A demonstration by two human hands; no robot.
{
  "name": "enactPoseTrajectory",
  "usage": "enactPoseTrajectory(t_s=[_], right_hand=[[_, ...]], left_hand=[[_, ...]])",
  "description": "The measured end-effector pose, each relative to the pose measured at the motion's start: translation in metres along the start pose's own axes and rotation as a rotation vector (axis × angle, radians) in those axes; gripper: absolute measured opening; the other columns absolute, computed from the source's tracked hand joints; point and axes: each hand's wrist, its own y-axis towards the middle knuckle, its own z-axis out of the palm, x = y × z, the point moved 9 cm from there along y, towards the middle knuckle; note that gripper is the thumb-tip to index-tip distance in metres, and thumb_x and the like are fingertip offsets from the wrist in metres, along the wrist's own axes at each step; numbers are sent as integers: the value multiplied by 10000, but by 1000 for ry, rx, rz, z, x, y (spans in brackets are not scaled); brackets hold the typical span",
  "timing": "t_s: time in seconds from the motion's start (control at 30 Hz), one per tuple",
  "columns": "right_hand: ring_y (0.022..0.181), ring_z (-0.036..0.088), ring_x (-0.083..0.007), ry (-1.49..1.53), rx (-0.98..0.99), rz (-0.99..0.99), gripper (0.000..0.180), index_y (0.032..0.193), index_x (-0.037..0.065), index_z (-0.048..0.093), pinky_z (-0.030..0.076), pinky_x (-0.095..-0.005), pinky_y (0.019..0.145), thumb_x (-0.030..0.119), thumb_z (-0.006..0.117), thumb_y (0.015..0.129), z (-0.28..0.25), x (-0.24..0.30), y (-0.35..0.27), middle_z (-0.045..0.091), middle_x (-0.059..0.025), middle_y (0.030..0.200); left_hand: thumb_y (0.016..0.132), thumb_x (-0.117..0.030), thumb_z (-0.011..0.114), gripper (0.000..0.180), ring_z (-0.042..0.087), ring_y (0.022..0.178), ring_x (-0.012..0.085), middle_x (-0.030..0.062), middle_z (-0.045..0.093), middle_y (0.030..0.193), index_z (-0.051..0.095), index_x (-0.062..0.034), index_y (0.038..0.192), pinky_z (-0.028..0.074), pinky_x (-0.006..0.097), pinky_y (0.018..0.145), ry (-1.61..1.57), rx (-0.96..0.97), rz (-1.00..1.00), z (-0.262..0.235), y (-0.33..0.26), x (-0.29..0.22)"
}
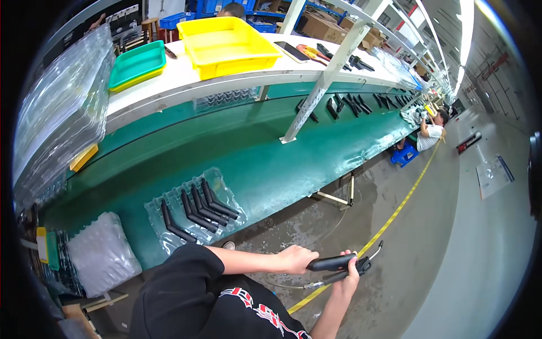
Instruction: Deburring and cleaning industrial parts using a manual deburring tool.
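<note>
My left hand (296, 260) is closed round one end of a black bent tube-like part (332, 263), held over the floor beside the bench. Close by, my right hand (349, 278) grips what looks like an air blow gun (362, 265), with a thin curved metal nozzle pointing up and away. A hose runs from its grip back toward my body. The right fingers lie near the far end of the black part; whether they touch it I cannot tell. On the bench, a clear plastic tray (230, 186) holds several similar black bent parts (195, 212).
A green bench (265, 152) stretches to the far right, with more black parts (355, 104) along it. Its upper shelf carries a yellow bin (226, 48) and a green tray (137, 63). Stacked clear trays (68, 96) stand left. A co-worker (432, 133) sits farther along.
</note>
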Motion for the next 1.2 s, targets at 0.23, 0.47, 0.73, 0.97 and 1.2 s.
enactPoseTrajectory(t_s=[0.23,0.47,0.73,0.97,1.2], right_hand=[[883,634,-188,-222,-11,-48,427,1366,-9,473,516,-288,851,158,591,993,-4,-18,-13,649,-105,990],[635,567,-139,-871,-95,-55,444,1302,-17,570,477,-236,638,68,674,879,30,-17,-77,672,-65,791],[733,620,-159,-1233,-82,-154,407,1236,19,653,494,-261,697,115,734,849,43,-15,-100,726,-98,963],[756,629,-160,-1265,-58,-170,411,1244,20,651,497,-264,704,131,738,858,39,-14,-103,723,-118,1010],[722,605,-148,-1275,-124,-160,399,1234,9,652,483,-255,673,121,734,860,27,-9,-102,716,-104,965]], left_hand=[[798,-206,696,181,598,555,222,70,629,647,591,-58,786,483,339,534,-389,128,-319,12,2,52],[904,-181,631,168,492,484,86,6,555,641,606,-94,763,415,230,424,-1519,-51,-770,-13,54,109],[872,-86,619,106,503,540,124,63,547,696,548,-9,887,465,259,471,-1879,-277,-956,51,93,145],[868,-81,613,110,508,547,128,69,549,708,540,-2,890,471,257,470,-1849,-301,-974,71,86,123],[863,-86,606,106,518,546,132,69,547,699,541,-3,875,470,258,453,-1776,-391,-1046,71,82,117]])
